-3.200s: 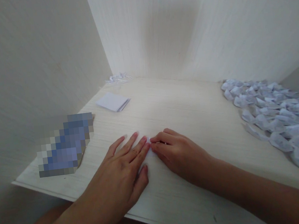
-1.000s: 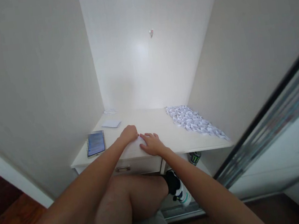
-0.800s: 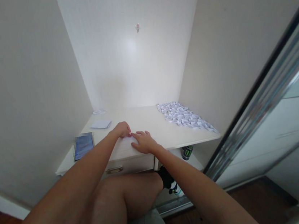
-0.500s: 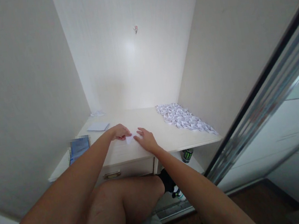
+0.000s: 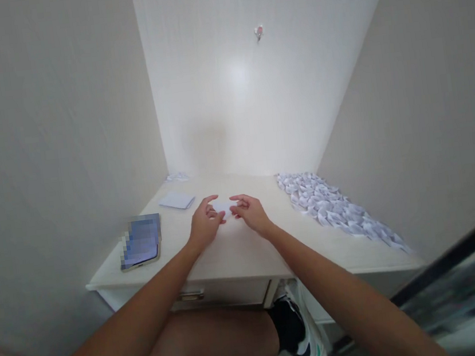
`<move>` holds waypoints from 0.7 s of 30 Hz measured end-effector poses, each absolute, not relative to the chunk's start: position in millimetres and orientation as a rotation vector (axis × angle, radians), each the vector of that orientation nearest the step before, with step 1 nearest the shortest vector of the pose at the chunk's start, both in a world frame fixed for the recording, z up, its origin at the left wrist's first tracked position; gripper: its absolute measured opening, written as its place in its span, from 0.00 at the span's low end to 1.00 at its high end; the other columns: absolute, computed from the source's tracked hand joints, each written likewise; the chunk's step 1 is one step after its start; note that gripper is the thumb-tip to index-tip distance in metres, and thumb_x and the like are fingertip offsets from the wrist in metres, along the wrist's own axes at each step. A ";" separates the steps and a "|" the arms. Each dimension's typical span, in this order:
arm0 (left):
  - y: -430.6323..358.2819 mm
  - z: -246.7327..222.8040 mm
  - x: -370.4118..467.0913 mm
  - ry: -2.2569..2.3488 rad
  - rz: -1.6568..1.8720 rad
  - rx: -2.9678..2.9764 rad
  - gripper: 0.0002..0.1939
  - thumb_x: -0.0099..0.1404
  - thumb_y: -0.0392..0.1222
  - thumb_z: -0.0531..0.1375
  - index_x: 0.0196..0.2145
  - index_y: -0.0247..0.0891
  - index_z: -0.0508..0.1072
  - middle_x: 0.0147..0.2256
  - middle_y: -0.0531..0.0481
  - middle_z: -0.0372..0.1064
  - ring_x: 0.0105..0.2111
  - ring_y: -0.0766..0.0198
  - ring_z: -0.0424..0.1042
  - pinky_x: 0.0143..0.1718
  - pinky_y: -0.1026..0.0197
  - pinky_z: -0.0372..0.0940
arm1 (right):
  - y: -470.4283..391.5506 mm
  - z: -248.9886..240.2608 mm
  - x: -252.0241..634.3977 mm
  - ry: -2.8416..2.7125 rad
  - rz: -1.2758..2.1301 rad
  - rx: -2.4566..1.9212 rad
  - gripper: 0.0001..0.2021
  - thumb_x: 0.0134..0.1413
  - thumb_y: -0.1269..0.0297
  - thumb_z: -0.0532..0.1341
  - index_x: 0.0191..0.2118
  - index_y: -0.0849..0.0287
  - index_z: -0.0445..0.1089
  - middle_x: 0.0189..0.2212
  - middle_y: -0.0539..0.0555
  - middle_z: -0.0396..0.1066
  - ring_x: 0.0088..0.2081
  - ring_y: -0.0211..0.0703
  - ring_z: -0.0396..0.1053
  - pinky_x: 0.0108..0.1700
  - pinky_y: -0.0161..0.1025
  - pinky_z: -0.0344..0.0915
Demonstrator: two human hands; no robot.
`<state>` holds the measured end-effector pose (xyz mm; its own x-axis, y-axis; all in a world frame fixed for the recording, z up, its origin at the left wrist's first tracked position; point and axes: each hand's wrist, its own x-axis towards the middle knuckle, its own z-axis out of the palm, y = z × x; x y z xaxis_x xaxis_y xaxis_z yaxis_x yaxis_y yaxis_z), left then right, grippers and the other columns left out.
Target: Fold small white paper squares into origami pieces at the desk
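Note:
Between my two hands, just above the white desk top, is a small folded piece of white paper [image 5: 222, 207]. My left hand [image 5: 206, 219] pinches its left side with the thumb and fingers. On the right side, my right hand [image 5: 250, 211] grips the same paper, its index finger curved above. A larger folded white sheet [image 5: 177, 200] lies on the desk to the left of my hands. Many small folded white papers [image 5: 331, 207] are laid in overlapping rows on the right side.
A phone [image 5: 144, 241] with a blurred screen lies at the desk's left front. Some white paper pieces [image 5: 177, 177] sit in the back left corner. Walls enclose the white desk [image 5: 239, 261], and a drawer handle [image 5: 191, 295] shows below. My leg and shoe are underneath.
The view has turned, showing more of the phone and the right-hand rows. My right hand has closed on the small paper, and my left hand has shifted its grip, fingers now curved above it.

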<state>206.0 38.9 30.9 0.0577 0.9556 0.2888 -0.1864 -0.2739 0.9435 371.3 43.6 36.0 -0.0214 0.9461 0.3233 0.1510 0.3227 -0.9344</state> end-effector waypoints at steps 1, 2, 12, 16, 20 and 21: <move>41.2 28.4 204.1 0.874 1.422 1.335 0.27 0.48 0.39 0.70 0.48 0.37 0.72 0.27 0.61 0.64 0.22 0.70 0.71 0.29 0.61 0.75 | 49.9 38.6 374.0 -1.494 0.899 -1.053 0.18 0.46 0.59 0.69 0.44 0.59 0.75 0.23 0.45 0.67 0.26 0.36 0.69 0.31 0.35 0.69; 43.8 25.4 203.1 0.885 1.416 1.348 0.26 0.49 0.39 0.70 0.47 0.37 0.73 0.28 0.59 0.64 0.22 0.70 0.72 0.28 0.62 0.75 | 56.2 40.6 376.4 -1.532 0.917 -1.039 0.18 0.45 0.60 0.69 0.44 0.59 0.76 0.23 0.44 0.66 0.25 0.35 0.67 0.31 0.35 0.68; 63.4 12.5 206.2 0.924 1.393 1.311 0.26 0.53 0.45 0.71 0.48 0.36 0.74 0.29 0.57 0.67 0.27 0.65 0.77 0.34 0.57 0.79 | 77.2 25.5 387.4 -1.783 0.774 -1.012 0.16 0.56 0.60 0.65 0.49 0.58 0.76 0.24 0.47 0.70 0.28 0.38 0.69 0.34 0.37 0.68; 59.8 15.5 207.6 0.970 1.373 1.327 0.24 0.53 0.44 0.71 0.47 0.36 0.75 0.29 0.56 0.70 0.27 0.63 0.78 0.34 0.56 0.78 | 74.0 20.1 389.6 -1.705 0.837 -0.985 0.16 0.55 0.62 0.65 0.50 0.58 0.76 0.26 0.48 0.72 0.29 0.39 0.71 0.34 0.38 0.70; 57.9 16.7 208.5 0.958 1.441 1.310 0.24 0.51 0.44 0.73 0.45 0.36 0.76 0.32 0.54 0.72 0.27 0.62 0.79 0.35 0.56 0.79 | 71.0 17.8 385.5 -1.677 0.840 -0.954 0.16 0.56 0.64 0.64 0.50 0.57 0.76 0.33 0.53 0.77 0.33 0.41 0.74 0.39 0.40 0.72; 57.9 16.6 208.3 0.952 1.452 1.304 0.24 0.51 0.44 0.73 0.45 0.36 0.76 0.32 0.53 0.73 0.27 0.62 0.79 0.35 0.56 0.78 | 70.2 17.8 384.2 -1.676 0.827 -0.946 0.15 0.56 0.64 0.64 0.50 0.56 0.76 0.35 0.54 0.78 0.34 0.41 0.75 0.39 0.40 0.73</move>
<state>208.3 57.9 16.6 -0.0002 0.9637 0.2669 -0.1395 -0.2644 0.9543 384.2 70.2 17.8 -0.1944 0.8840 0.4251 0.2007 0.4600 -0.8649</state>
